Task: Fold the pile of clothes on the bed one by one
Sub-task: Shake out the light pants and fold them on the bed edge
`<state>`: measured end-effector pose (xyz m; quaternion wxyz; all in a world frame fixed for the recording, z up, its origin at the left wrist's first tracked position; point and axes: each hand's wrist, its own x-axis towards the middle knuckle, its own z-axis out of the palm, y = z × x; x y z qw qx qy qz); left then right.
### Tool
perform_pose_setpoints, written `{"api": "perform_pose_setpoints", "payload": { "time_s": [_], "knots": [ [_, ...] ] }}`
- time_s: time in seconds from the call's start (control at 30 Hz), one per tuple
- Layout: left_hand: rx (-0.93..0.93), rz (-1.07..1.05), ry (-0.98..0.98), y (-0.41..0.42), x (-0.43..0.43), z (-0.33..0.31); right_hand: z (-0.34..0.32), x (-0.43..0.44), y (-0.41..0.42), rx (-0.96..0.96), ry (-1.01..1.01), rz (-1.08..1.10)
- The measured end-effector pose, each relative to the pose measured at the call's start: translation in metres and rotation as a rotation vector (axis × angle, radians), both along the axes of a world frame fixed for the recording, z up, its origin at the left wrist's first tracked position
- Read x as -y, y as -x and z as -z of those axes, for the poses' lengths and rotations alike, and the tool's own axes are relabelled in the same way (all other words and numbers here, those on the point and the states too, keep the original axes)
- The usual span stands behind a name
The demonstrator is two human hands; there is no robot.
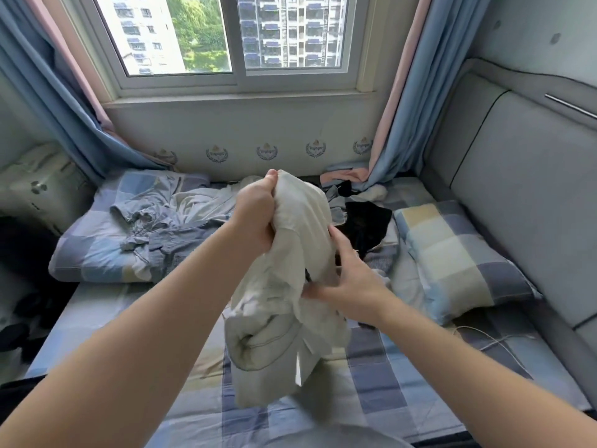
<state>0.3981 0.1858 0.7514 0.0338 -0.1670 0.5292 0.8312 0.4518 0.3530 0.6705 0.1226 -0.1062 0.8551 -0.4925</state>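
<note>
A crumpled, pale cream cotton garment (284,305) is held up at the centre of the frame, its rolled lower end hanging low over the bed. Its top is clamped in the grip of the left hand (255,215); a fold on its right edge is pinched by the right hand (349,279). Behind it, a grey-blue denim garment (168,234) and a black garment (368,224) are left unfolded on the blue, grey and cream checked bed sheet (381,389). A matching checked pillow (458,253) is seen at the right, below a grey padded headboard (523,189). A white-framed window (235,40) between blue curtains (410,118) fills the top.
</note>
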Motion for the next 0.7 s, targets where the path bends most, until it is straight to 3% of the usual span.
{"api": "perform_pose_setpoints", "payload": {
  "time_s": [0.13, 0.2, 0.33, 0.43, 0.53, 0.6, 0.7],
  "knots": [
    [0.012, -0.058, 0.015, 0.008, 0.014, -0.005, 0.004, 0.003, 0.027, -0.092, 0.052, 0.122],
    [0.024, -0.104, 0.054, 0.014, 0.030, -0.001, -0.010, -0.003, 0.031, -0.041, 0.137, 0.123],
    [-0.037, -0.091, 0.638, 0.015, 0.057, 0.025, -0.051, -0.014, 0.043, 0.068, 0.358, 0.172],
    [-0.243, 0.266, 0.811, -0.004, 0.054, 0.035, -0.062, -0.013, 0.058, 0.110, 0.350, 0.188],
    [-0.261, 0.737, 0.661, -0.029, 0.033, 0.049, -0.063, -0.006, 0.062, 0.171, 0.365, 0.269],
    [-0.289, 0.691, 0.615, -0.034, 0.020, 0.068, -0.065, -0.003, 0.061, 0.225, 0.428, 0.279],
    [-0.415, 0.391, 0.836, -0.029, 0.008, 0.084, -0.069, -0.003, 0.057, 0.257, 0.441, 0.196]
  ]
}}
